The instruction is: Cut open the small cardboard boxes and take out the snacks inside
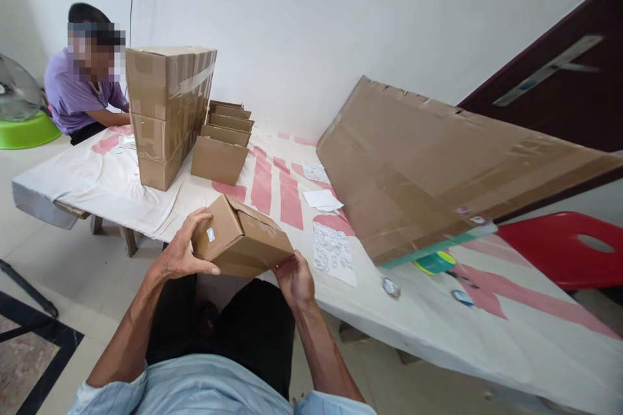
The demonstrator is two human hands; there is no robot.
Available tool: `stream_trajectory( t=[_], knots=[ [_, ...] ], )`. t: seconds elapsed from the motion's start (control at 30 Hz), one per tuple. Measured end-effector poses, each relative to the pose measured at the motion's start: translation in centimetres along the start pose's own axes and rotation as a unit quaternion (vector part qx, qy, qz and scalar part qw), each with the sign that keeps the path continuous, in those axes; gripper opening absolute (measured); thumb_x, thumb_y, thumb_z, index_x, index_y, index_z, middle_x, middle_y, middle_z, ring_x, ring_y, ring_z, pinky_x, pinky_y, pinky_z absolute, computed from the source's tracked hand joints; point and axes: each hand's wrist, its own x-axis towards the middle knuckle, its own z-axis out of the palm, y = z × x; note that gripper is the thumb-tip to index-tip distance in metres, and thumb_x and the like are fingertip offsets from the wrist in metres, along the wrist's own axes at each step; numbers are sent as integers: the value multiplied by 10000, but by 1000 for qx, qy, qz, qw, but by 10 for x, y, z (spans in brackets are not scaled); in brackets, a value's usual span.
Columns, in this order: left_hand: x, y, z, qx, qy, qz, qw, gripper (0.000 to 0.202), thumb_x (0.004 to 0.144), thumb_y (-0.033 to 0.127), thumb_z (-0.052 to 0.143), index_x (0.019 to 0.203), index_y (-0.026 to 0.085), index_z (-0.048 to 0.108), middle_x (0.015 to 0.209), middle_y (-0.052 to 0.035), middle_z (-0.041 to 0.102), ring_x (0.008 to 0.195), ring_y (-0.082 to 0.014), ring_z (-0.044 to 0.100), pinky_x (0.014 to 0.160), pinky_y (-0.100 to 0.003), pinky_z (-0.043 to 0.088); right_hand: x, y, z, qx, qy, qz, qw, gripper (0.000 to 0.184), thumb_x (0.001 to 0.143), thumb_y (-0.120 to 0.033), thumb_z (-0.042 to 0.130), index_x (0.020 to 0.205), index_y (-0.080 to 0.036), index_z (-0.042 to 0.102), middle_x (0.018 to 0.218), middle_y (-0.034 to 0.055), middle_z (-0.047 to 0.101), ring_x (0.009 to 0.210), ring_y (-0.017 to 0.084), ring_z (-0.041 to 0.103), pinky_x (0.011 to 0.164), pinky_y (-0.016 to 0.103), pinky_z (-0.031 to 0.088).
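Note:
A small brown cardboard box [257, 253] is held tilted over the near edge of the table, above my lap. On its left end is a small white label [211, 235]. My left hand [187, 246] grips that end, thumb low and fingers over the top. Under the box's right end, my right hand [296, 280] is curled, its fingertips partly hidden behind the cardboard. Just beyond the box lie a sheet with many small round stickers or marks [333, 254] and some white paper [322, 200].
Stacked taped boxes [165, 117] and a row of open boxes [220, 159] stand at the back left. A large cardboard sheet [438, 168] leans on the right, near tape rolls [390, 288] and a red chair [559, 249]. A person [82, 87] sits at the far left.

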Motion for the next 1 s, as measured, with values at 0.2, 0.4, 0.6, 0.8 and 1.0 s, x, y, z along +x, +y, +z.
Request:
stream_trajectory(
  t=[0.2, 0.4, 0.6, 0.8, 1.0],
  knots=[
    [-1, -3, -1, 48, 62, 40, 996, 836, 700, 441, 963, 1417, 214, 599, 1647, -229, 425, 1548, -424, 413, 1249, -623, 360, -3, 8, 9, 15, -10, 23, 1000, 336, 845, -465, 693, 1119, -284, 767, 1194, 33, 810, 1213, 262, 680, 912, 398, 581],
    [-3, 0, -14, 74, 100, 72, 990, 724, 724, 391, 945, 1365, 212, 657, 1622, -224, 472, 1526, -415, 449, 1228, -640, 385, -2, 17, 20, -3, -36, 57, 998, 335, 798, -479, 741, 1056, -268, 779, 1031, 41, 826, 1014, 272, 727, 918, 464, 596],
    [-4, 0, -16, 81, 108, 88, 987, 690, 710, 414, 954, 1320, 222, 695, 1620, -214, 477, 1510, -417, 467, 1220, -651, 391, -3, 8, 26, -76, -10, 16, 997, 386, 752, -532, 805, 997, -235, 773, 1013, 51, 806, 920, 242, 707, 821, 419, 603],
    [-2, 6, -13, 73, 93, 90, 989, 683, 706, 393, 962, 1305, 212, 687, 1625, -227, 456, 1516, -418, 457, 1223, -635, 389, -1, -37, 42, -269, 49, -105, 956, 492, 809, -629, 708, 1005, -183, 777, 1125, 121, 775, 1038, 284, 701, 813, 408, 579],
    [4, 23, -5, 82, 75, 64, 992, 780, 671, 344, 974, 1367, 248, 637, 1628, -208, 459, 1526, -434, 434, 1236, -619, 371, -32, -110, 107, -448, -51, -420, 788, 261, 987, -403, 608, 1106, -229, 763, 1148, 92, 742, 1100, 264, 672, 991, 467, 545]
  ],
)
